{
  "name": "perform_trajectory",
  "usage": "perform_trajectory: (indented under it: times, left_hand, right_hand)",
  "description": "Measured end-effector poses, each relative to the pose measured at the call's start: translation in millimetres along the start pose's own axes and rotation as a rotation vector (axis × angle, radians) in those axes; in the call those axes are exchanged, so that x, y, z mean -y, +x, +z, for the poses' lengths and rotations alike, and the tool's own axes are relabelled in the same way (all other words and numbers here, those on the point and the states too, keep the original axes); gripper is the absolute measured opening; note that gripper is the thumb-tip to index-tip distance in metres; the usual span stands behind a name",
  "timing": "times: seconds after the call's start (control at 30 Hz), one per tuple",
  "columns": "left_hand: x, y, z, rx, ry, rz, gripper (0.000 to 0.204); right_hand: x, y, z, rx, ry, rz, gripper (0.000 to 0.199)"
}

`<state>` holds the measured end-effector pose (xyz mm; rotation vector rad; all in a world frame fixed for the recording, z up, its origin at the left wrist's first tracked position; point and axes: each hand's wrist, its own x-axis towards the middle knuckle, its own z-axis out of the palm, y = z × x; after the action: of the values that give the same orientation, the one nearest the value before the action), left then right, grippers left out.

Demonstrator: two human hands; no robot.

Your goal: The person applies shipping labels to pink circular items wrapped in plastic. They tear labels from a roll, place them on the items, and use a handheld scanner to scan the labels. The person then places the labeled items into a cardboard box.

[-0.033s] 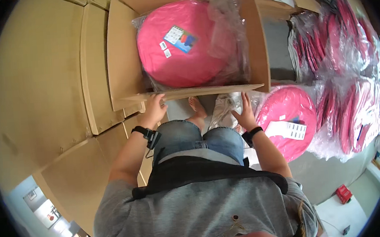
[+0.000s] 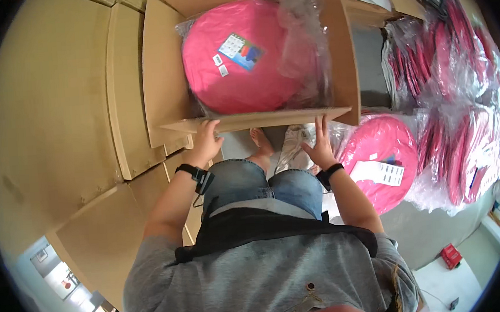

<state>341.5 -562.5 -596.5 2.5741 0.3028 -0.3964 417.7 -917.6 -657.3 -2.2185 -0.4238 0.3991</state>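
In front of me stands an open cardboard box [image 2: 163, 75]. Inside it lies a round, flat pink item [image 2: 210, 89] in a clear plastic bag, with a coloured card and small white labels on top. The near flap [image 2: 259, 120] of the box runs across between my hands. My left hand [image 2: 204, 143] rests against this flap at its left part, thumb apart from the fingers. My right hand [image 2: 320, 145] is spread, its fingertips against the flap near the right end. Neither hand is closed around anything.
Large closed cardboard boxes [image 2: 49, 100] are stacked along my left. On the right, another bagged pink disc [image 2: 377, 147] lies with a white label sheet on it. Several more bagged pink items [image 2: 447, 72] are piled beyond it. A red packet [image 2: 451, 256] sits at the lower right.
The box and its contents appear slightly farther right. My hands have shifted up slightly, and the right fingertips now overlap the flap more.
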Motion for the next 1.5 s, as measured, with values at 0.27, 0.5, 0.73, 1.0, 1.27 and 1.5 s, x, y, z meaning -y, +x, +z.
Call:
perform_trajectory:
  times: [0.27, 0.5, 0.73, 1.0, 1.27, 1.5]
  left_hand:
    - [46.0, 138.2, 36.2, 0.071, 0.148, -0.109, 0.097]
    - [65.8, 198.3, 90.8, 0.038, 0.181, -0.232, 0.085]
    - [98.7, 297.3, 116.2, -0.389, 0.27, -0.175, 0.067]
    - [115.8, 333.2, 149.7, -0.285, 0.346, -0.256, 0.064]
    - [124.0, 330.7, 157.5, -0.266, 0.308, -0.284, 0.064]
    - [116.4, 335.3, 158.8, -0.256, 0.269, -0.222, 0.063]
  right_hand:
    - [0.1, 175.7, 58.9, 0.163, -0.521, 0.447, 0.106]
    - [-33.2, 239.8, 110.7, 0.238, -0.731, 0.564, 0.116]
    - [-67.1, 260.5, 128.6, 0.224, -0.713, 0.467, 0.114]
    - [-67.6, 266.3, 140.1, 0.249, -0.81, 0.478, 0.111]
    - [12.9, 375.9, 75.4, -0.033, -0.551, -0.069, 0.084]
    - [-175.7, 502.0, 56.9, -0.009, -0.247, 0.388, 0.076]
